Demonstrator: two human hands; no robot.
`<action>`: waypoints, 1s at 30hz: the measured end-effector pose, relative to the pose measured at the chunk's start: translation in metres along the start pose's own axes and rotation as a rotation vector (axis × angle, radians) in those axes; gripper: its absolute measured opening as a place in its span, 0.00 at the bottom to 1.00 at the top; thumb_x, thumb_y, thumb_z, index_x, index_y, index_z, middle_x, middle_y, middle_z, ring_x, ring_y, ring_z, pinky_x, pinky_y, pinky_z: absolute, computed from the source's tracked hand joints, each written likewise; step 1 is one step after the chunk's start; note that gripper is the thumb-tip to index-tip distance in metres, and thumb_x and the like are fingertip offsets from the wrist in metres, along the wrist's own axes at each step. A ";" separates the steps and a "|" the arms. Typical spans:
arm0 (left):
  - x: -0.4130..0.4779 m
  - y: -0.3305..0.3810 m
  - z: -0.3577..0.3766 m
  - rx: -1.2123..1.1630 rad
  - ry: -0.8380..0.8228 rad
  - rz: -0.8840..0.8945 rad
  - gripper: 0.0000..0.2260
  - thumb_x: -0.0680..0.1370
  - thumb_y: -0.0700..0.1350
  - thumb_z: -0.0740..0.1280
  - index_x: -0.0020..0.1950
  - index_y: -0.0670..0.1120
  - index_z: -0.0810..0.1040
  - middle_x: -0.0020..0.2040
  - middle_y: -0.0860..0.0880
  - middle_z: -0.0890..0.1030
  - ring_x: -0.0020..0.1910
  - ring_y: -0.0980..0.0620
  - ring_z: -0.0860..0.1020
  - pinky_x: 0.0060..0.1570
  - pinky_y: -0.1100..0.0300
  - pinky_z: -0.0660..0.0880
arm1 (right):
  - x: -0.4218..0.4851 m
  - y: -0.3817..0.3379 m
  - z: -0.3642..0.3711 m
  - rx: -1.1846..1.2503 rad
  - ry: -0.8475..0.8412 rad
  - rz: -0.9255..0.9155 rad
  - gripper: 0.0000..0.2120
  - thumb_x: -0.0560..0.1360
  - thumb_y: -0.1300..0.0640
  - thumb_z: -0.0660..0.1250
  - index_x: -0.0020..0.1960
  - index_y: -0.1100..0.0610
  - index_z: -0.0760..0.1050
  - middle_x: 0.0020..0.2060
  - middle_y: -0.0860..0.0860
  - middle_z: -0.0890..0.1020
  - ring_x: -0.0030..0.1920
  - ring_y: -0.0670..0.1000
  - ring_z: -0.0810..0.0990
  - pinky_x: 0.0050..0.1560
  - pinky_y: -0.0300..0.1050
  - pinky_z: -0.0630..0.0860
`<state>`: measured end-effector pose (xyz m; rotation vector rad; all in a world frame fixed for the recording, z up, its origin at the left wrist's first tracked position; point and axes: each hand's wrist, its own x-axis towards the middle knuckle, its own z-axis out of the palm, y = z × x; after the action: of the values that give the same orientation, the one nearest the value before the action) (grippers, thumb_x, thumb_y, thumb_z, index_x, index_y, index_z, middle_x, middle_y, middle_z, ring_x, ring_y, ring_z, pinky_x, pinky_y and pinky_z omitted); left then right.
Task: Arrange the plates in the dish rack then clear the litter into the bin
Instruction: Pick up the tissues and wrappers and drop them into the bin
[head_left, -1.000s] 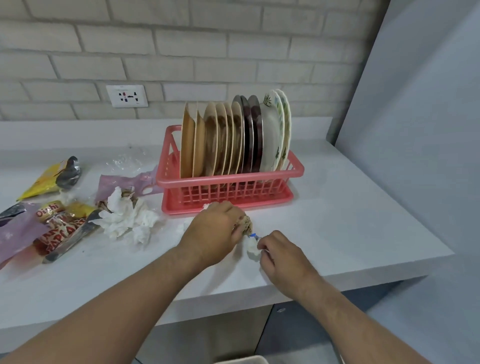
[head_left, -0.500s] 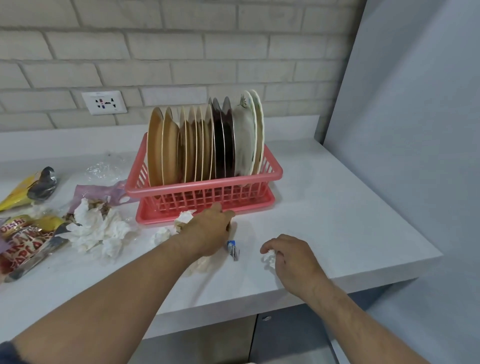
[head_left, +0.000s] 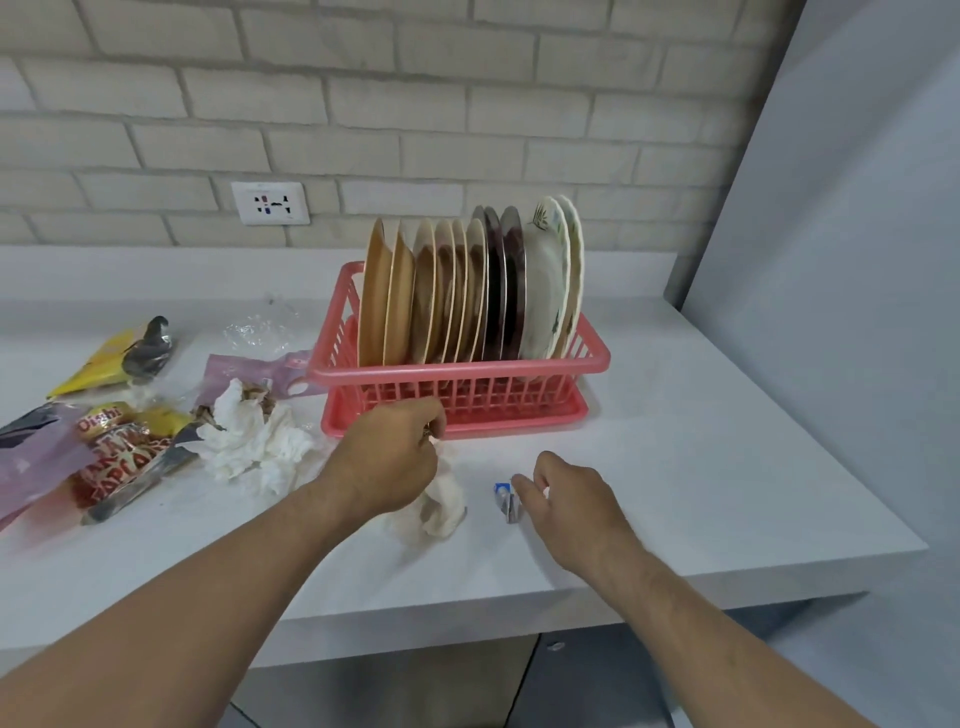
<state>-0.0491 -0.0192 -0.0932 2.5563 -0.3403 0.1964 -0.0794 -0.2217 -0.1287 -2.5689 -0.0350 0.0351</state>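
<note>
Several plates (head_left: 470, 291) stand upright in the pink dish rack (head_left: 457, 374) on the white counter (head_left: 701, 441). My left hand (head_left: 387, 457) is just in front of the rack, fingers closed on a crumpled white tissue (head_left: 441, 506) that hangs below it onto the counter. A small blue and white wrapper (head_left: 506, 500) lies to the right of the tissue. My right hand (head_left: 563, 496) hovers beside that wrapper with fingers curled loosely, fingertips close to it; whether they touch it is unclear.
More litter lies left of the rack: a wad of white tissue (head_left: 254, 441), a red snack bag (head_left: 117, 457), a yellow packet (head_left: 111, 356), pink wrappers (head_left: 249, 369) and clear plastic (head_left: 260, 330). A grey wall (head_left: 831, 260) stands at the right. A wall socket (head_left: 270, 202) is behind.
My hands have moved apart. The left one lifted the tissue toward the rack, and the small blue wrapper now lies exposed on the counter by my right hand. My view shifted left.
</note>
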 end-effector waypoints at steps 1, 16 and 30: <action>-0.002 -0.004 0.000 -0.009 0.009 0.008 0.10 0.72 0.36 0.61 0.37 0.51 0.72 0.36 0.56 0.75 0.36 0.52 0.76 0.35 0.56 0.77 | 0.003 -0.001 0.001 -0.010 -0.016 0.002 0.09 0.82 0.49 0.56 0.47 0.54 0.67 0.37 0.50 0.76 0.36 0.50 0.72 0.38 0.45 0.70; 0.011 -0.039 -0.010 0.075 -0.117 0.053 0.10 0.81 0.47 0.61 0.59 0.52 0.78 0.42 0.54 0.80 0.37 0.59 0.76 0.36 0.71 0.71 | 0.015 -0.019 0.022 -0.273 -0.180 0.117 0.04 0.81 0.57 0.54 0.50 0.57 0.65 0.46 0.53 0.76 0.43 0.54 0.76 0.42 0.48 0.74; -0.009 -0.073 -0.016 0.139 -0.209 0.253 0.19 0.74 0.68 0.59 0.52 0.56 0.79 0.46 0.57 0.80 0.42 0.57 0.77 0.39 0.61 0.72 | 0.022 -0.063 0.040 0.076 0.008 0.155 0.13 0.76 0.42 0.65 0.50 0.50 0.80 0.47 0.47 0.75 0.50 0.49 0.75 0.49 0.43 0.71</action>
<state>-0.0387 0.0516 -0.1185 2.6707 -0.7552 0.0460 -0.0598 -0.1469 -0.1284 -2.4906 0.1652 0.0830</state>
